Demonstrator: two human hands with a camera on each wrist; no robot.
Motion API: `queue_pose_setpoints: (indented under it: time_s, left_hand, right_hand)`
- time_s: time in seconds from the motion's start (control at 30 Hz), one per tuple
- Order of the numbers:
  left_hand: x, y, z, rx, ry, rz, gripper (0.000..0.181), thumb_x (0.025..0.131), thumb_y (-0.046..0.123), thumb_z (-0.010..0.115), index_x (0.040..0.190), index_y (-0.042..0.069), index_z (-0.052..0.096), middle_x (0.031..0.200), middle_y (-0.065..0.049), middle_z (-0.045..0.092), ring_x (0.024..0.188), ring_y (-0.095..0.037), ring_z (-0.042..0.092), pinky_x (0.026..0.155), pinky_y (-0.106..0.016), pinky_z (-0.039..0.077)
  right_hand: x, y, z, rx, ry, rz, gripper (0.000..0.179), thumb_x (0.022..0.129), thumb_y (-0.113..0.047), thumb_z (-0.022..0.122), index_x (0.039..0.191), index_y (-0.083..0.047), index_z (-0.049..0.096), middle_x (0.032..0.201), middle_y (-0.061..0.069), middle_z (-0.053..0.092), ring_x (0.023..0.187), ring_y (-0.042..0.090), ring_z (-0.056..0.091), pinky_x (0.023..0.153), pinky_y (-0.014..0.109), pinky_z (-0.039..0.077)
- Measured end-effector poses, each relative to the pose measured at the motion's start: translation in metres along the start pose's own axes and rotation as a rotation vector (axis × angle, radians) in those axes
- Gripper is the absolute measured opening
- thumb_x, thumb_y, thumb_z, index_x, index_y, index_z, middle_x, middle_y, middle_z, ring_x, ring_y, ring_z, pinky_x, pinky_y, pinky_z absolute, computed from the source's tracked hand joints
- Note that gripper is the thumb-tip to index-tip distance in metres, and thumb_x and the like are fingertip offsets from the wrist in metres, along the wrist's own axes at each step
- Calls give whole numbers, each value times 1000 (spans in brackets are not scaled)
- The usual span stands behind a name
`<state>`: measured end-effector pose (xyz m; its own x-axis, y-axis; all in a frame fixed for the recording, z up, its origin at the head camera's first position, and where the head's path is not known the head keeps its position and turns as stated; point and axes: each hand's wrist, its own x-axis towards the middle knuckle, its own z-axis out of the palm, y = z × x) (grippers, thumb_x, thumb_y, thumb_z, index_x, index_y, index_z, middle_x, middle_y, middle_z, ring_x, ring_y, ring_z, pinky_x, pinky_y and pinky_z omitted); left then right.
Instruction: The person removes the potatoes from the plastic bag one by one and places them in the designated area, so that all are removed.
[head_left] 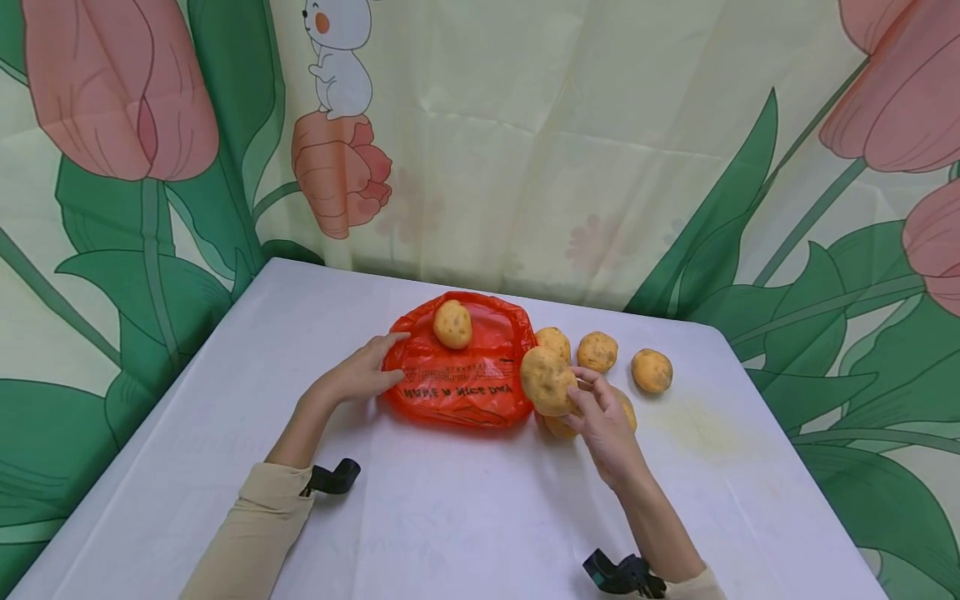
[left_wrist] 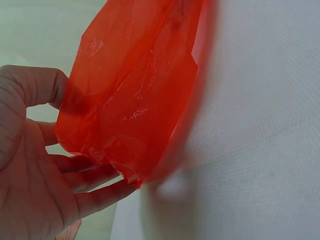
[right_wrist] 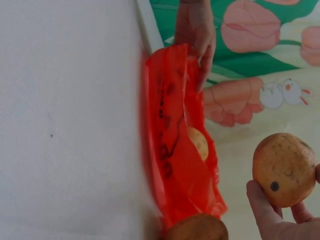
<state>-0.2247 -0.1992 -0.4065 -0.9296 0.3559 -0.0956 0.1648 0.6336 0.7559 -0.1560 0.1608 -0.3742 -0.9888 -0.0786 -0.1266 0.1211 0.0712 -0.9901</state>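
Note:
A red plastic bag (head_left: 465, 392) with black lettering lies spread on the table, its mouth opened wide. Inside it, toward the back, is one potato (head_left: 453, 324). My left hand (head_left: 365, 367) is at the bag's left edge; in the left wrist view the thumb and fingers lie around the red film (left_wrist: 125, 100). With its fingertips my right hand (head_left: 606, 429) holds a large potato (head_left: 548, 381), raised beside the bag's right rim. That same held potato (right_wrist: 284, 170) shows a dark spot in the right wrist view.
Several more potatoes lie right of the bag, among them one at the back (head_left: 597, 352) and one farther right (head_left: 652, 371). Others are partly hidden behind my right hand. A white cloth covers the table (head_left: 450, 517); a tulip-print curtain (head_left: 510, 150) hangs behind it.

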Motion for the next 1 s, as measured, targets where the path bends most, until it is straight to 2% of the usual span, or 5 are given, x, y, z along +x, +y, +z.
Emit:
queue_pose_setpoints:
  time_s: [0.17,0.43,0.77,1.0]
  left_hand:
    - [0,0,0,-13,-1,-25,70,96,15,55,159,4,27,154,-28,34,141,-43,37,112,-62,38]
    - [1,-2,1,-21,-9,-42,71,96,15,55,160,5,25,155,-27,33,141,-42,37,111,-61,40]
    - [3,-2,1,-10,-5,-21,70,97,15,53,160,3,26,156,-28,32,143,-43,34,114,-63,35]
    - [2,-3,2,-5,-5,-11,69,97,15,53,159,3,26,156,-28,32,144,-44,34,115,-64,33]
  right_hand:
    - [-3,2,-6,30,-3,-22,40,109,-22,43,146,-7,37,137,11,38,124,22,53,97,26,54]
    - [-8,2,-15,31,21,-30,42,109,-25,46,146,-7,37,138,11,39,120,17,56,98,23,52]
    - [-14,2,-24,-54,74,6,43,109,-29,45,148,-10,38,144,10,40,124,15,54,98,23,51]
    - [-18,3,-32,-91,98,-9,42,109,-29,45,147,-11,40,142,9,41,120,13,55,98,27,52]
